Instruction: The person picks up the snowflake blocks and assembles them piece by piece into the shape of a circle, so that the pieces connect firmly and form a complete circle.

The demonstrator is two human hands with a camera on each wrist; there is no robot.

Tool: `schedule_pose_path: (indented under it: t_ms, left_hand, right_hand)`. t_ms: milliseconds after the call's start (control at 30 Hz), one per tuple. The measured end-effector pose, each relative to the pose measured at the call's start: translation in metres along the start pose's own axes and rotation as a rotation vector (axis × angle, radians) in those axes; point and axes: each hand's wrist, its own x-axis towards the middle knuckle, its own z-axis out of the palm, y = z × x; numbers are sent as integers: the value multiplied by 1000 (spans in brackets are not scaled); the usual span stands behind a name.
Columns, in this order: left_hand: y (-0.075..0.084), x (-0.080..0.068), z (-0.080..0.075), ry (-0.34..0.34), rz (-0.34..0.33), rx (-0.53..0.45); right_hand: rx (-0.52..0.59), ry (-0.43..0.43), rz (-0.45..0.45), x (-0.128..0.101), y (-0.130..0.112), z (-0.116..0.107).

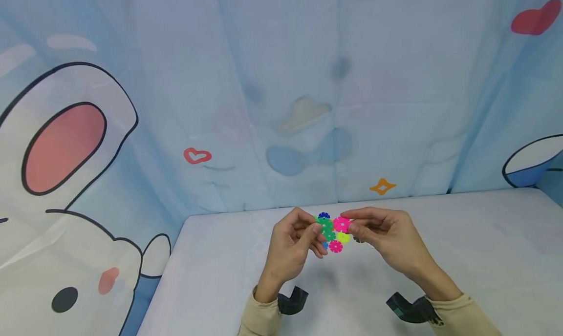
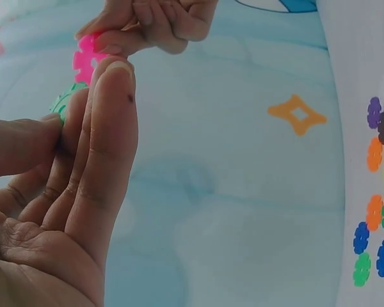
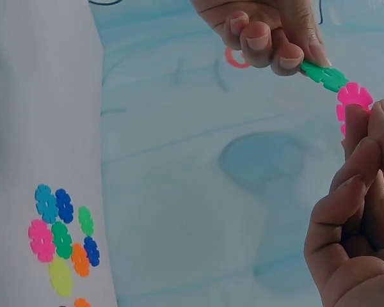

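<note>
My left hand (image 1: 287, 245) pinches a green snowflake disc (image 3: 325, 76) between thumb and fingers. Opposite it, my right hand (image 1: 391, 236) holds a pink snowflake disc (image 1: 341, 224) by its edge. In the right wrist view the notched rims of the two discs meet at an angle, raised above the table. Fingertips cover part of each disc. Behind the hands in the head view lie loose discs, among them a second pink disc (image 1: 335, 246) and a yellow-green disc (image 1: 343, 238).
Several more discs lie on the white table (image 1: 211, 277), such as a light blue disc (image 3: 46, 203) and a purple disc (image 2: 374, 112). A blue cartoon curtain (image 1: 281, 82) hangs along the table's far edge. Black mounts (image 1: 293, 301) sit at both wrists.
</note>
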Motion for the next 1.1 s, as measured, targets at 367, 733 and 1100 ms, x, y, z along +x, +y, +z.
schedule_pose_path:
  t_ms: [367, 733, 1100]
  left_hand:
    - [-1, 1, -1, -40, 24, 29]
    - [3, 0, -2, -59, 92, 97]
    - [4, -1, 4, -29, 199, 150]
  right_hand:
    - [36, -41, -17, 0, 1, 1]
    - [93, -67, -15, 0, 3, 5]
    - [107, -57, -37, 0, 4, 9]
